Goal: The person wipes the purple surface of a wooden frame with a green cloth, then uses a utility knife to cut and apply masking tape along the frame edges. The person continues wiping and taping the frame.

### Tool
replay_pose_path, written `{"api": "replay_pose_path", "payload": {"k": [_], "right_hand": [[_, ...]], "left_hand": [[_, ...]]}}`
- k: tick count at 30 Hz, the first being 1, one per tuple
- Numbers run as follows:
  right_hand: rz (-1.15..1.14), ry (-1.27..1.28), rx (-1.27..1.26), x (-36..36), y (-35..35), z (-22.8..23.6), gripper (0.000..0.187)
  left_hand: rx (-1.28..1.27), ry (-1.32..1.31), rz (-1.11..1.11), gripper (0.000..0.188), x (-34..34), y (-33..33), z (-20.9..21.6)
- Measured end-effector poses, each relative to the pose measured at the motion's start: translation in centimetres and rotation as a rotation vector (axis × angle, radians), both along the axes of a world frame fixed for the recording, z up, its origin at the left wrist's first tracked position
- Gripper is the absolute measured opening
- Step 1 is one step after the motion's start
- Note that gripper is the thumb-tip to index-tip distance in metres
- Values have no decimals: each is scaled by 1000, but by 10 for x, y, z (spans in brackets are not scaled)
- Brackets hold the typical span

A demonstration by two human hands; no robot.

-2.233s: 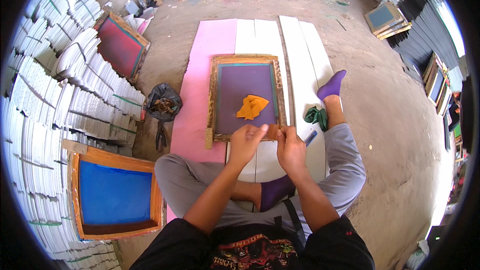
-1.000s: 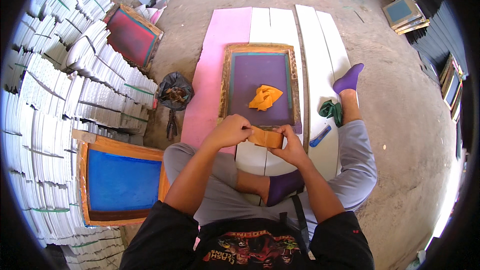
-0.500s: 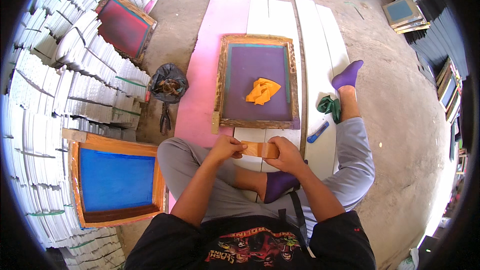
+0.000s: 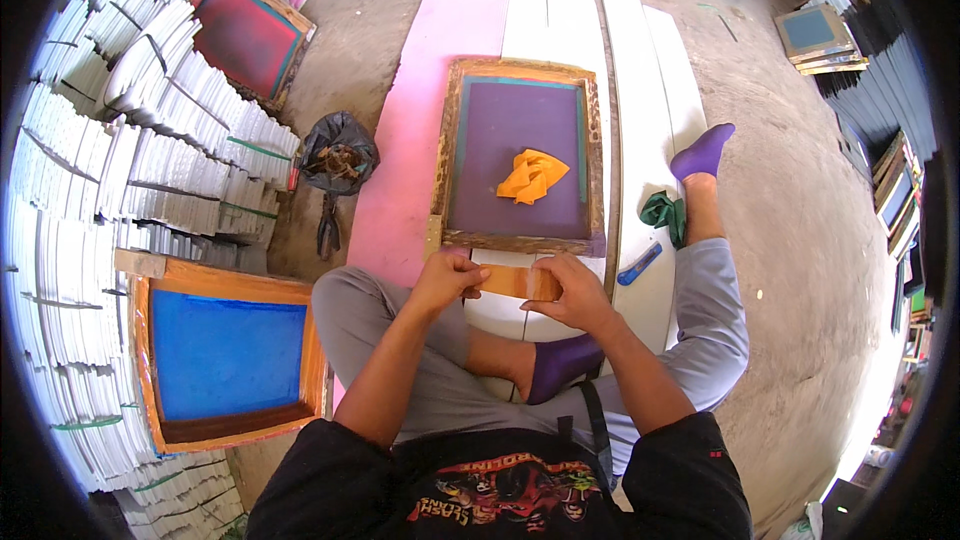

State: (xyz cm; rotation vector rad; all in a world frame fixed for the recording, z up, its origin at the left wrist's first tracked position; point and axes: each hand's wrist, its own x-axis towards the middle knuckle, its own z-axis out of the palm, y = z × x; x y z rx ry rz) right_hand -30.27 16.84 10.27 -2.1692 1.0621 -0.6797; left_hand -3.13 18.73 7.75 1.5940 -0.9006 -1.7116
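Tall stacks of white sheets [image 4: 75, 280] fill the far left, some bound with dark and green straps. Just beside them, a wooden frame with a blue panel [image 4: 228, 360] sits near the person's bent left knee. Above it, a frame with a red panel [image 4: 248, 38] leans by the stacks. Next comes a black bag [image 4: 366, 148] holding brown scraps, with a dark tool [image 4: 328, 228] just below it on the floor. Then a pink board [image 4: 400, 155] lies flat.

The left hand [image 4: 447, 281] has its grip pinched together on the free end of the brown tape [image 4: 508, 282]. The tape is stretched level between the hands, just on the person's side of a wooden frame with a purple panel [image 4: 515, 120]. An orange cloth [image 4: 533, 177] lies crumpled on that panel. The right hand [image 4: 577, 293] has its grip clamped around the tape's rolled end.

Further right, on the white boards [image 4: 648, 90], lie a blue knife [image 4: 640, 264] and a green cloth [image 4: 662, 215], near a purple-socked foot [image 4: 704, 151]. More frames [image 4: 818, 37] are piled at the upper right.
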Motion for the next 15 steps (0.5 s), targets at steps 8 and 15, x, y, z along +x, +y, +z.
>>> {"api": "replay_pose_path", "payload": {"k": [8,15], "right_hand": [[91,258,-100,-11,-30,19,67],[38,356,69,-46,-45,32,64]], "left_hand": [[-71,21,53,22,11,-11,15],[-57,46,105,22,19,-13,1]]}}
